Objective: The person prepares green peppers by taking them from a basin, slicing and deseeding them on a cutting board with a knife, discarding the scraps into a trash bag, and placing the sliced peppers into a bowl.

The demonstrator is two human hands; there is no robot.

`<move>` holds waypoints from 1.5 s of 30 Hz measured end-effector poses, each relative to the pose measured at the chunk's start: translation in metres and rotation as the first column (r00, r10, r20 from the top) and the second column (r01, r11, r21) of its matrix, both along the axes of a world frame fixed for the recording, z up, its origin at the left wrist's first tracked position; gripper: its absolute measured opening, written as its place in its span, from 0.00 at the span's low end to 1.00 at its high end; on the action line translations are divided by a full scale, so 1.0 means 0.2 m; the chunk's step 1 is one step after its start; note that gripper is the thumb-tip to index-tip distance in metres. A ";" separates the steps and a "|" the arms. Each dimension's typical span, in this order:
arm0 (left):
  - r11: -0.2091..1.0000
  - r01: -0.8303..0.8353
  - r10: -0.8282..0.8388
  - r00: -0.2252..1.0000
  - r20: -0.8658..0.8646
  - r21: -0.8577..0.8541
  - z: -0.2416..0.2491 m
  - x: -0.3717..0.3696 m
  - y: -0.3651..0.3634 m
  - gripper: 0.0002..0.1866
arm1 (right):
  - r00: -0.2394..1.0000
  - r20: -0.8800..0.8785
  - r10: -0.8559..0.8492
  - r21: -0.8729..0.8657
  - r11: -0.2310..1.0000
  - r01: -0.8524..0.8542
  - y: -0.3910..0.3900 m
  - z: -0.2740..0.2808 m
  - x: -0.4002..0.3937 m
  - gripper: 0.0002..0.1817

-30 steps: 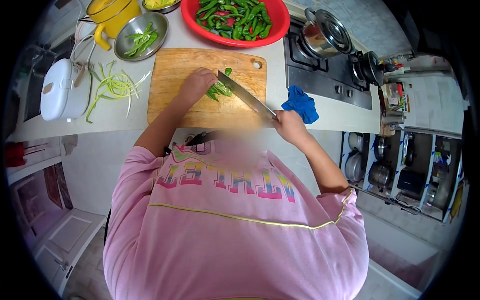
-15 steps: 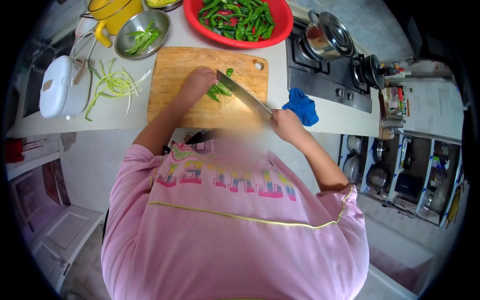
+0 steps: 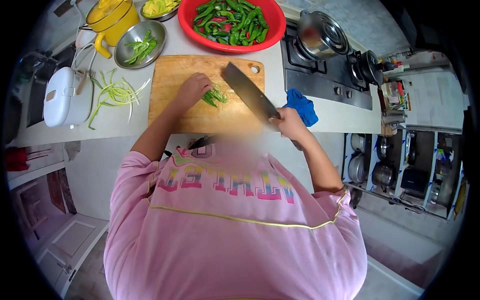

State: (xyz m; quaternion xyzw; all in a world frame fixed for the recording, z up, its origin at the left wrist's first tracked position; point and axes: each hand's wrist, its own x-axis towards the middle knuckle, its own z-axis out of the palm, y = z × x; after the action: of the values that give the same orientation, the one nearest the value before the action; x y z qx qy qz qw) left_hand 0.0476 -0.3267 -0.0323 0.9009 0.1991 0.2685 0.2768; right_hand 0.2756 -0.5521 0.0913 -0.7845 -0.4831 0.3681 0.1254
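The two hands are held apart, the left hand (image 3: 195, 87) above the cutting board (image 3: 167, 112) and the right hand (image 3: 291, 123) just past the board's near right corner. By the left hand, the fingers are curled down at the cut green pepper (image 3: 216, 96), which is laid in thin strips near the board's middle; whether it is pinched or only pressed cannot be told. The handle of the knife (image 3: 247, 91) is gripped in the right hand. Its broad blade is slanted across the board's right half, just apart from the strips, with its broad face seen from above; whether the board is touched by it cannot be made out.

Beyond the board's far edge, whole green peppers (image 3: 243, 22) are heaped in a red basin (image 3: 240, 48). At the board's far left corner, more green strips (image 3: 141, 50) are held in a steel bowl (image 3: 156, 36). To the board's left, pale green peelings (image 3: 117, 94) are scattered beside a white box (image 3: 65, 97). To its right, a crumpled blue cloth (image 3: 302, 106) is seen, with a stove (image 3: 325, 84) farther off.
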 end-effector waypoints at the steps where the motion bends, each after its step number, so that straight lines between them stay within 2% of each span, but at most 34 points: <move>1: 0.999 -0.022 0.022 1.000 -0.007 -0.025 0.01 0.00 -0.01 0.05 | 0.996 -0.064 -0.068 -0.036 0.997 0.066 -0.03 0.02 0.00 0.11; 5: 0.995 -0.096 0.097 0.995 0.012 -0.032 0.05 0.03 0.00 0.09 | 0.966 -0.162 -0.199 0.007 0.979 0.203 -0.12 0.00 0.03 0.11; 8: 1.000 0.021 -0.022 0.999 0.043 0.012 0.12 0.03 0.00 0.18 | 0.954 -0.177 -0.240 0.011 0.969 0.246 -0.16 -0.02 0.02 0.10; 11: 0.978 0.207 -0.200 0.969 -0.146 0.032 0.09 -0.04 0.07 0.26 | 0.946 -0.190 -0.263 -0.015 0.964 0.265 -0.20 -0.04 0.00 0.09; 14: 0.983 0.184 -0.184 0.949 -0.258 -0.025 0.18 -0.13 0.06 0.25 | 0.933 -0.218 -0.285 -0.001 0.956 0.292 -0.24 -0.05 -0.01 0.09; 20: 0.982 0.170 -0.187 0.934 -0.304 -0.080 0.20 -0.22 0.02 0.18 | 0.923 -0.232 -0.306 0.044 0.945 0.325 -0.25 -0.08 -0.04 0.08; 23: 0.994 0.026 -0.065 0.920 -0.387 -0.106 0.30 -0.15 -0.05 0.14 | 0.913 -0.264 -0.311 0.051 0.941 0.335 -0.24 -0.10 -0.06 0.08; 26: 0.978 0.078 -0.148 0.915 -0.376 -0.193 0.24 -0.10 -0.05 0.14 | 0.906 -0.285 -0.312 0.064 0.937 0.343 -0.25 -0.16 -0.08 0.08; 29: 0.987 0.113 -0.151 0.902 -0.404 -0.116 0.16 -0.12 -0.02 0.14 | 0.913 -0.268 -0.306 0.078 0.938 0.338 -0.26 -0.18 -0.10 0.08; 32: 0.971 -0.014 -0.059 0.953 -0.296 -0.239 0.19 -0.17 -0.02 0.14 | 0.895 -0.290 -0.339 0.071 0.925 0.373 -0.28 -0.18 -0.12 0.08; 35: 0.971 -0.065 0.010 0.973 -0.233 -0.228 0.17 -0.19 0.05 0.13 | 0.860 -0.335 -0.385 0.074 0.899 0.431 -0.30 -0.22 -0.14 0.08; 36: 0.911 -0.081 0.019 0.988 -0.155 -0.404 0.15 -0.18 0.08 0.13 | 0.858 -0.337 -0.388 0.078 0.896 0.437 -0.31 -0.25 -0.13 0.08; 38: 0.709 -0.078 0.101 0.995 -0.008 -0.701 0.11 -0.22 0.17 0.12 | 0.846 -0.357 -0.397 0.081 0.889 0.451 -0.30 -0.25 -0.13 0.07; 39: 0.664 -0.098 0.181 0.983 0.032 -0.741 0.14 -0.24 0.21 0.13 | 0.833 -0.376 -0.406 0.073 0.883 0.464 -0.31 -0.23 -0.15 0.07; 41: 0.685 -0.141 0.268 0.961 0.068 -0.715 0.21 -0.31 0.31 0.14 | 0.815 -0.406 -0.413 0.067 0.876 0.477 -0.29 -0.21 -0.17 0.07; 45: 0.784 -0.384 0.430 0.903 -0.019 -0.488 0.33 -0.48 0.66 0.18 | 0.809 -0.405 -0.426 0.077 0.866 0.494 -0.30 -0.20 -0.17 0.06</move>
State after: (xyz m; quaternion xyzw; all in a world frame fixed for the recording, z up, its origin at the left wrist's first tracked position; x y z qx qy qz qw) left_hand -0.0492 -0.1940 0.0345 0.7257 0.4358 0.3053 0.4361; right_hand 0.2410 -0.6126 0.0509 -0.7786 -0.2759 0.4244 0.3709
